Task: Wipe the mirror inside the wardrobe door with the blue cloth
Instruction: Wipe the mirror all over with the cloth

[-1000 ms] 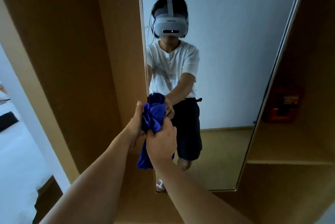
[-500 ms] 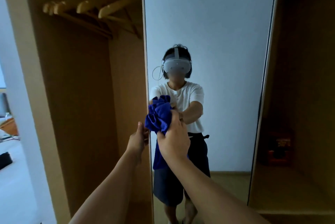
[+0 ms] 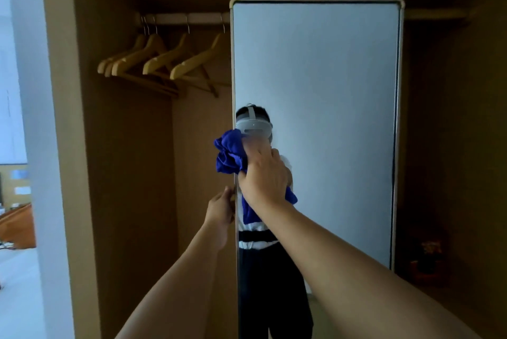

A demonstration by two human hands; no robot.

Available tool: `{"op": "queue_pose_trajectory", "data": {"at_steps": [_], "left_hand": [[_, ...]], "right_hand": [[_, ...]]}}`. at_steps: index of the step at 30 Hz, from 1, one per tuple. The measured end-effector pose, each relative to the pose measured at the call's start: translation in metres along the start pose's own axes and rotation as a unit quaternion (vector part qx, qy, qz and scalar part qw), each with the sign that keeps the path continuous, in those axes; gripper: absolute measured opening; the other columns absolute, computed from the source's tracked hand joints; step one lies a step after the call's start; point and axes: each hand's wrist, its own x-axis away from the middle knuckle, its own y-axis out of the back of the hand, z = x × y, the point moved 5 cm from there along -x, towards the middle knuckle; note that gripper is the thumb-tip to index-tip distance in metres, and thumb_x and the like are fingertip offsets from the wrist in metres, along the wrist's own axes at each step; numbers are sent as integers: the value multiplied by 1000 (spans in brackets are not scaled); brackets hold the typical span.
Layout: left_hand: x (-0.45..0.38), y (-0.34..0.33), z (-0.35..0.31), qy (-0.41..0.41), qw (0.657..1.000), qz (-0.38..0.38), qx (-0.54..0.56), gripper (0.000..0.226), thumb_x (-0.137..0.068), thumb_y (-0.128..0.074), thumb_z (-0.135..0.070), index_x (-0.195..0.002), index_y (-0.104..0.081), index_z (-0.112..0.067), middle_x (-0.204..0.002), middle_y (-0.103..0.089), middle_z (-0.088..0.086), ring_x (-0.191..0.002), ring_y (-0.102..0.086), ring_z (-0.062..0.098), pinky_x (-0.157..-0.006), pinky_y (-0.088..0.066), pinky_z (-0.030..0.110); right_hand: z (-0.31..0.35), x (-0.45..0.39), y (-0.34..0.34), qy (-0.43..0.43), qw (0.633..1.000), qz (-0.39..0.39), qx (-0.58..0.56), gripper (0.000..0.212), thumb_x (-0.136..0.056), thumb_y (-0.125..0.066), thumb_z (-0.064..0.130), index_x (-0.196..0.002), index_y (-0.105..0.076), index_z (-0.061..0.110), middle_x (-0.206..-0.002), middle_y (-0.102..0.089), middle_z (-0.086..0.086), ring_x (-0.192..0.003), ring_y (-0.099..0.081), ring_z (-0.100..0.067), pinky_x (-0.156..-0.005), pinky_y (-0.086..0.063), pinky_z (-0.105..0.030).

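A tall mirror in a pale frame stands in the open wardrobe, its top edge in view. My right hand grips a bunched blue cloth against the glass near the mirror's left edge, at mid height. A tail of the cloth hangs below my wrist. My left hand holds the mirror's left edge just below, its fingers curled round the frame. The glass reflects a person in a white shirt and a headset.
Several wooden hangers hang on a rail in the wardrobe bay to the left. A dark shelf bay to the right holds a small red object. A white wall stands at the far left.
The view has tilted upward, so the mirror's top edge now shows. My right hand has carried the cloth higher up the glass. My left hand has let go of the cloth and taken the mirror's edge.
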Motion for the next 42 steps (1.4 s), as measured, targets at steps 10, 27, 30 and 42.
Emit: {"op": "queue_pose_trajectory", "data": {"at_steps": [10, 27, 30, 42], "left_hand": [[-11, -12, -53, -54, 995, -23, 85, 23, -88, -42, -3, -78, -61, -13, -58, -63, 1, -45, -56, 10, -41, -45, 20], [-36, -15, -68, -81, 992, -82, -43, 58, -94, -33, -57, -67, -53, -10, -58, -49, 5, -56, -47, 18, -59, -40, 32], [-41, -18, -70, -86, 990, -89, -74, 56, -91, -36, -60, -60, -49, -15, -49, -44, -2, -47, -41, 13, -50, -34, 28], [-38, -23, -66, -188, 953, -191, -139, 62, -92, -26, -57, -52, -43, -12, -48, -45, 2, -46, -43, 17, -53, -36, 29]], "right_hand": [[8, -11, -4, 68, 994, -39, 71, 48, -79, -62, 8, -125, -50, 19, -123, -57, 2, -105, -49, -27, -84, -40, -39], [32, -145, 54, 137, 969, -126, 163, 44, -89, -57, 15, -130, -43, 21, -125, -54, -2, -107, -46, -27, -83, -35, -40], [32, -174, 71, 122, 967, -149, 166, 42, -88, -56, 12, -128, -44, 22, -124, -53, -2, -108, -45, -26, -84, -34, -40], [30, -239, 115, 84, 958, -230, 151, 38, -92, -53, 15, -128, -46, 22, -121, -55, -4, -110, -45, -28, -86, -34, -41]]}}
